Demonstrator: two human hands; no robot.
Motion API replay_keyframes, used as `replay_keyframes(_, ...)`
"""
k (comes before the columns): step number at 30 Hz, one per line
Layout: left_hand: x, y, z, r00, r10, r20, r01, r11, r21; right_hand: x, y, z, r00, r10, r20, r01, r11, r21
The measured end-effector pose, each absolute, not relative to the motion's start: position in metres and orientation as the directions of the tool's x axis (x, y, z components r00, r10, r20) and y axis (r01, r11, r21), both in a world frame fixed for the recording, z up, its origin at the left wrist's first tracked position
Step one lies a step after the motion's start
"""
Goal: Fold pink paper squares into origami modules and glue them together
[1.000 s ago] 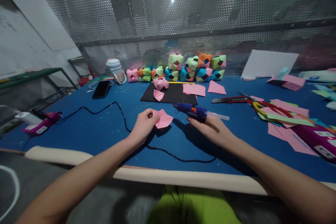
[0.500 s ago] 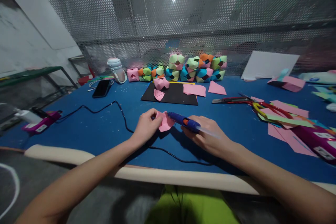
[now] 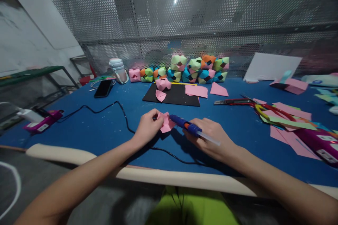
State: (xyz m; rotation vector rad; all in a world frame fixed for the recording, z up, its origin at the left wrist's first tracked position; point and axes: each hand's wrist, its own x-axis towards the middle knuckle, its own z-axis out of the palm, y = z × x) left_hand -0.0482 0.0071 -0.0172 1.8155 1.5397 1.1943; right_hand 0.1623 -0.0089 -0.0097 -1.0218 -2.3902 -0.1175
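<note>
Two-handed near front edge of surface [image 3: 89,130]; pinches pink paper [image 3: 167,123] in left grip [image 3: 148,126], likely for steadiness; wraps right grip [image 3: 210,136] round glue gun [image 3: 182,122], seemingly for aim.

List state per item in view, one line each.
Left hand: pinching folded pink paper
Right hand: gripping glue gun
Folded pink paper: held, creased
Glue gun: tip at paper, contact unclear
Glue stick: protruding from rear
Phone: flat, screen dark
Bottle: upright, lid on
Paper balls: partly stacked
Black sheet: flat
Left power strip: white adapter plugged in
</note>
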Motion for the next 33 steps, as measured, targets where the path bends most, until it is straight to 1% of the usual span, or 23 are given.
replay_keyframes(3,-0.0483,0.0075,-0.018,0.012,0.951,0.309,0.539,-0.267,0.799,0.1616,-0.0099,-0.0093,-0.57,0.643,0.512,0.685,0.716,-0.135)
replay_keyframes(8,-0.0482,0.0073,-0.0173,-0.008,0.951,0.309,0.55,-0.254,0.795,0.1616,-0.01,-0.009,-0.549,0.67,0.499,0.719,0.683,-0.126)
replay_keyframes(13,-0.0478,0.0067,-0.0173,0.017,0.95,0.31,0.57,-0.264,0.778,0.1612,-0.0104,-0.0086,-0.582,0.638,0.505,0.69,0.715,-0.108)
replay_keyframes(18,-0.048,0.0078,-0.0178,-0.005,0.945,0.327,0.582,-0.264,0.769,0.1616,-0.0107,-0.009,-0.558,0.687,0.465,0.739,0.666,-0.098)
replay_keyframes(22,-0.0484,0.0075,-0.0181,0.019,0.947,0.322,0.577,-0.273,0.77,0.162,-0.0105,-0.0086,-0.573,0.653,0.495,0.706,0.7,-0.105)
replay_keyframes(27,-0.0485,0.0073,-0.0175,0.004,0.945,0.326,0.561,-0.272,0.782,0.162,-0.0102,-0.0087,-0.539,0.682,0.494,0.739,0.664,-0.112)
replay_keyframes(31,-0.0482,0.0077,-0.0173,0.019,0.945,0.326,0.57,-0.278,0.773,0.162,-0.0105,-0.0089,-0.564,0.64,0.522,0.71,0.699,-0.09)
replay_keyframes(33,-0.0482,0.0078,-0.0179,0.027,0.946,0.322,0.572,-0.279,0.771,0.162,-0.0106,-0.009,-0.56,0.643,0.523,0.715,0.694,-0.088)
